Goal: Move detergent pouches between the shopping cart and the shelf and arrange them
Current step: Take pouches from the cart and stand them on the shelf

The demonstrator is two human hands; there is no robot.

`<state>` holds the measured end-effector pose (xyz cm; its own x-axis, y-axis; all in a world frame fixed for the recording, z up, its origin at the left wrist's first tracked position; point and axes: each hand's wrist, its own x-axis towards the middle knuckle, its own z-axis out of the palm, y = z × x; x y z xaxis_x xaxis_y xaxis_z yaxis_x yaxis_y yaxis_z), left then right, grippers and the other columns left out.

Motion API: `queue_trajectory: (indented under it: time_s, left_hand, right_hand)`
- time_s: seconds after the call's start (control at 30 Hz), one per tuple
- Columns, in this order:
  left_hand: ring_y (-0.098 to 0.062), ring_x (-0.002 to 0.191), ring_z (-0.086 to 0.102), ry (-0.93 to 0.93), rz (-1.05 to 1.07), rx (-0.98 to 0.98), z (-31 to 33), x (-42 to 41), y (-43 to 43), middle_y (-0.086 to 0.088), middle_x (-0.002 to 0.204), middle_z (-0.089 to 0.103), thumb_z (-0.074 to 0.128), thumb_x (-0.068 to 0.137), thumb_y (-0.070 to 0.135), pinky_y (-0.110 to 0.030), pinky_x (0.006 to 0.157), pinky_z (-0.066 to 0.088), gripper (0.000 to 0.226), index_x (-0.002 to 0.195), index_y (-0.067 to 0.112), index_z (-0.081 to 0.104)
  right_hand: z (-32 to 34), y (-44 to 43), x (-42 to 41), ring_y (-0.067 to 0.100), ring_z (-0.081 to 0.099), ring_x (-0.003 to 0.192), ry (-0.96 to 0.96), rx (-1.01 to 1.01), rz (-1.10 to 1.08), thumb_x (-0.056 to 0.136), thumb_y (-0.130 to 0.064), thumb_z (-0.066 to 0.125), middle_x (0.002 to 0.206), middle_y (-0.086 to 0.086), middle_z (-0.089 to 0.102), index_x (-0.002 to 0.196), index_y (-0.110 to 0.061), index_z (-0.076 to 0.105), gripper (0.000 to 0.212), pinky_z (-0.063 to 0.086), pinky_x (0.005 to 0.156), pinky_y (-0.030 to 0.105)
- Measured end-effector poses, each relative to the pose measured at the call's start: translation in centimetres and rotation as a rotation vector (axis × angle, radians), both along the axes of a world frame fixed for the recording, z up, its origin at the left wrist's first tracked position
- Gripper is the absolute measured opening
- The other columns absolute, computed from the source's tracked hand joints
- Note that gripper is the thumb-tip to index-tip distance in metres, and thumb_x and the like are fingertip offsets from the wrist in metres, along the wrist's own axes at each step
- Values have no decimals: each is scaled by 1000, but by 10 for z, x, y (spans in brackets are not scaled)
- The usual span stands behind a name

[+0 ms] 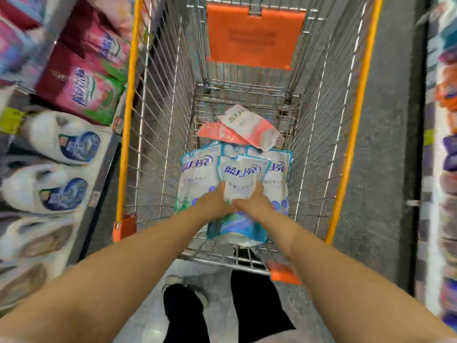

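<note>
Both my arms reach down into the wire shopping cart (356,125). My left hand (214,203) and my right hand (253,203) grip the lower part of a white and blue detergent pouch (242,174), one hand on each side. It lies on top of other white and blue pouches (195,179) on the cart floor. Another blue pouch (237,230) sits below my wrists. Two pink and white pouches (243,127) lie further in. The view is blurred.
The shelf on the left holds pink detergent bags (84,92) and white pouches with blue labels (66,142). An orange child-seat flap (254,35) stands at the cart's far end. More blurred goods line the right edge (445,95). My feet stand behind the cart.
</note>
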<state>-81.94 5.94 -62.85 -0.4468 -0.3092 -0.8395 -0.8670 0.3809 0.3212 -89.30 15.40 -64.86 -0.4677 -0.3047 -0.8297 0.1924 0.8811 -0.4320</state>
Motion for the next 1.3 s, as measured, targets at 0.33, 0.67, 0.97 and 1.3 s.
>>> queue_trajectory:
  time_s: [0.33,0.67,0.97,1.3]
  left_hand:
    - [-31,120,48,-76,-126,-108,3,-8,1,-14,133,50,63,84,34,-31,91,40,73,143,15,24]
    - [-25,118,53,7,-125,-198,48,-12,-8,-9,132,53,60,89,33,-26,92,42,46,130,14,52]
    - [-25,95,61,490,367,-570,193,6,-69,-9,93,70,55,88,26,-26,71,40,19,93,17,71]
    - [-25,83,62,905,801,-1059,380,167,-156,-5,79,66,49,90,20,-35,75,46,20,78,17,65]
  right_hand:
    - [-1,9,-4,36,34,131,35,142,19,81,-36,68,142,20,28,149,-17,5,94,32,107,37]
    - [44,4,-10,35,30,130,190,95,158,86,-36,59,141,15,30,143,-14,25,70,33,103,42]
    - [193,-99,3,25,57,107,447,-563,152,89,-24,54,112,6,65,110,-15,62,24,41,88,32]
    - [381,-221,151,13,58,86,476,-1200,429,92,-22,52,87,-9,61,102,-19,60,14,45,75,30]
